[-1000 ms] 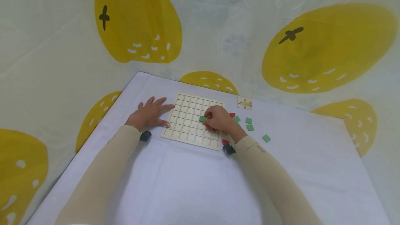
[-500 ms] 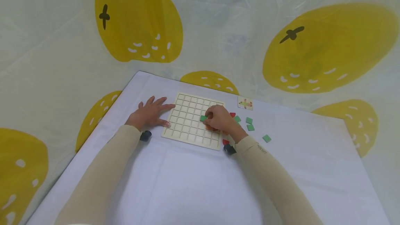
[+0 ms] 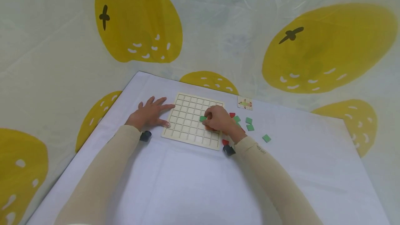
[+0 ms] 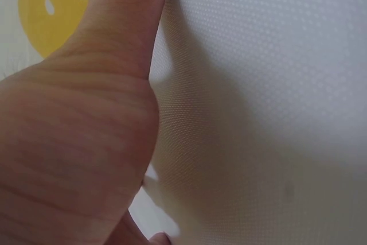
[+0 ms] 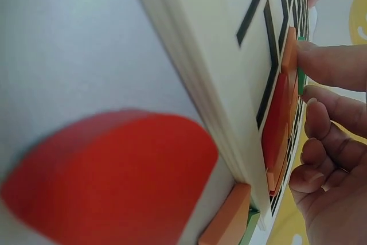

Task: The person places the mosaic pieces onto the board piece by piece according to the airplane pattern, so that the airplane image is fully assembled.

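A pale gridded board (image 3: 184, 126) lies on the white table. My left hand (image 3: 148, 113) rests spread at its left side, with thumb and a fingertip touching the edge. Over the board's right half is my right hand (image 3: 220, 120), its thumb and index finger pinching a green square tile (image 3: 202, 118). In the right wrist view the green tile (image 5: 301, 81) shows only as a thin edge between the fingertips. Under the hand, an orange tile (image 5: 290, 58) and a red piece (image 5: 275, 121) lie on the grid. The left wrist view shows mostly the thumb side of my hand (image 4: 86, 124) and white cloth.
Loose green tiles (image 3: 249, 124) lie right of the board, with a red piece (image 3: 232, 115) near them. Another red piece (image 5: 126, 176) sits beside the board's near right corner. A small pattern card (image 3: 244, 103) lies at the back. A fruit-print curtain (image 3: 218, 27) hangs behind.
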{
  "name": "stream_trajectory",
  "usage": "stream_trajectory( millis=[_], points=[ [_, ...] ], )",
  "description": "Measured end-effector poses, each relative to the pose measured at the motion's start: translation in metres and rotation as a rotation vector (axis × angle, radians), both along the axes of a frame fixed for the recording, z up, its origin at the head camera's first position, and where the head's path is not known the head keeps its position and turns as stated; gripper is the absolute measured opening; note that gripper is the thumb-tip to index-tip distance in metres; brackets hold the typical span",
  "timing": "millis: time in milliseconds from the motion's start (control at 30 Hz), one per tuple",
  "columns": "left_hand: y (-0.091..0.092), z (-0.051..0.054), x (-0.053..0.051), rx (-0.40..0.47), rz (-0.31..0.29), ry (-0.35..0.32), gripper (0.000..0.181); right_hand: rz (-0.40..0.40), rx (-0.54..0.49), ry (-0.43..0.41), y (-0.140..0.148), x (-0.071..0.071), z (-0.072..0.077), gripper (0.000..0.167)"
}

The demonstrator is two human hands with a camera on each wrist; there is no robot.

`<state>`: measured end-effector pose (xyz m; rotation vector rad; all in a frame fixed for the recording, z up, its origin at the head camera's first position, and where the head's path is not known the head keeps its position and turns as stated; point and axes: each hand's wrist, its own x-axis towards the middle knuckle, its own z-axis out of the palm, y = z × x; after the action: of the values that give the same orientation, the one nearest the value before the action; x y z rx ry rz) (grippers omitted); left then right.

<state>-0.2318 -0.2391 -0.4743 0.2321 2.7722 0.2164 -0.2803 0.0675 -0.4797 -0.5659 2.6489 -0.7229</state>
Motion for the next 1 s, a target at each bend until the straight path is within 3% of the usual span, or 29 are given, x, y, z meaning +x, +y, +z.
stream_trajectory(
  millis=[400, 667, 1000],
  points=[
    [0.003, -0.005, -0.002, -0.007, 0.003, -0.032, 0.091, -0.013, -0.034, 0.046, 0.016, 0.004, -0.001, 0.023],
    [0.003, -0.006, -0.003, -0.007, 0.002, -0.027, 0.091, -0.101, -0.077, -0.017, 0.048, 0.003, 0.003, 0.019],
    [0.000, -0.003, -0.002, 0.004, 0.014, -0.033, 0.091, -0.141, -0.060, -0.006, 0.093, 0.004, 0.004, 0.018]
  ],
)
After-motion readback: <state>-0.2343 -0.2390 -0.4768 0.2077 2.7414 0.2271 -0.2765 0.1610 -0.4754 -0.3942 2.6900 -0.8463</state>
